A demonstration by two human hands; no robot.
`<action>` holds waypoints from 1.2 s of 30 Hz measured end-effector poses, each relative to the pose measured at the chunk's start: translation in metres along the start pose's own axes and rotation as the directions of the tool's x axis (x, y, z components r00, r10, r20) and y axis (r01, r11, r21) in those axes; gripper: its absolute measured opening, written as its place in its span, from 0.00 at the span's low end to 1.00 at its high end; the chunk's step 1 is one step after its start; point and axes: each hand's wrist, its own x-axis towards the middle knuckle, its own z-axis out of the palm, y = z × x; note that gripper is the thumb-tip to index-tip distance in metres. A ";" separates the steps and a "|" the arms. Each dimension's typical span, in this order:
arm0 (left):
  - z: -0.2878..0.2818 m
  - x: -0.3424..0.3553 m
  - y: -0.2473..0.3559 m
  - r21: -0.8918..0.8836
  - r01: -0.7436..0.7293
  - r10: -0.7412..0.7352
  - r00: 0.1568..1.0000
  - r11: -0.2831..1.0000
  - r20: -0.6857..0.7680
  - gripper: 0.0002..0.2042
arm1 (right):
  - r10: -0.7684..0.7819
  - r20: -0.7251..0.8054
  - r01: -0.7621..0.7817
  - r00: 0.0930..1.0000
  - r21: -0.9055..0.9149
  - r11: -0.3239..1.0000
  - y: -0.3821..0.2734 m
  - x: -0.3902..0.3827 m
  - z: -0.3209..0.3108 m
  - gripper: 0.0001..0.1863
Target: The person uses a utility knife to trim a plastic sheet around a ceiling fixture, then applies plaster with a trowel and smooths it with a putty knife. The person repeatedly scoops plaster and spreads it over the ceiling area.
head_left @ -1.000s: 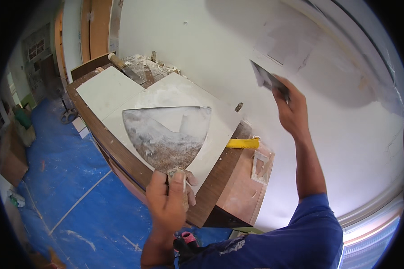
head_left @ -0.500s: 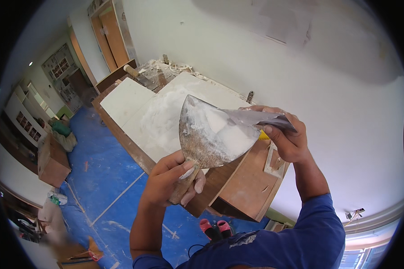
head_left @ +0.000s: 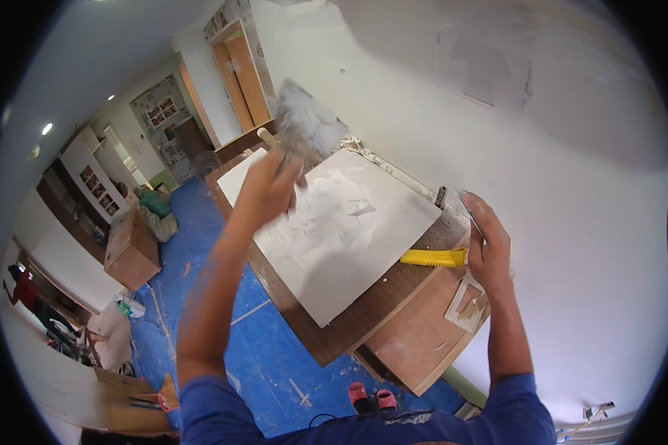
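My left hand (head_left: 269, 191) is raised over the far left of the board, closed round the handle of a wide putty knife (head_left: 306, 122); its whitish blade is smeared by motion. My right hand (head_left: 490, 241) is closed on a thin scraper blade (head_left: 470, 211), turned nearly edge-on beside the wall. Between the hands lies a white board (head_left: 326, 285) with a spread of white powdery filler (head_left: 349, 211) on it. Below the right hand is a yellow-handled tool (head_left: 432, 257), probably a cutter. Another tool with a light round handle (head_left: 267, 137) lies behind the left hand.
A brown wooden cabinet (head_left: 416, 330) carries the board, with a small pale frame (head_left: 466, 305) on it. A patched wall (head_left: 571, 193) rises at the right. Blue sheeting (head_left: 200, 245) covers the floor; a wooden box (head_left: 132, 248) and a distant person (head_left: 28, 289) are at left.
The hands have moved apart: the left carried the putty knife up and away, the right moved down slightly with the scraper blade. The blades no longer touch, and the view has shifted.
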 end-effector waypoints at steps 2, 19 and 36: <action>-0.010 0.069 -0.005 0.274 0.091 -0.099 0.995 0.957 0.014 0.12 | 0.080 -0.087 -0.076 0.993 0.050 0.996 0.000 -0.008 0.011 0.38; -0.007 0.313 -0.039 0.473 0.180 -0.293 0.940 0.862 0.177 0.14 | 0.013 -0.224 0.012 0.974 0.108 0.994 0.011 -0.026 0.012 0.36; 0.003 -0.007 -0.029 0.469 -0.430 0.501 0.865 0.771 -0.030 0.10 | 0.568 0.101 -0.340 0.817 0.879 0.333 -0.001 -0.012 -0.014 0.18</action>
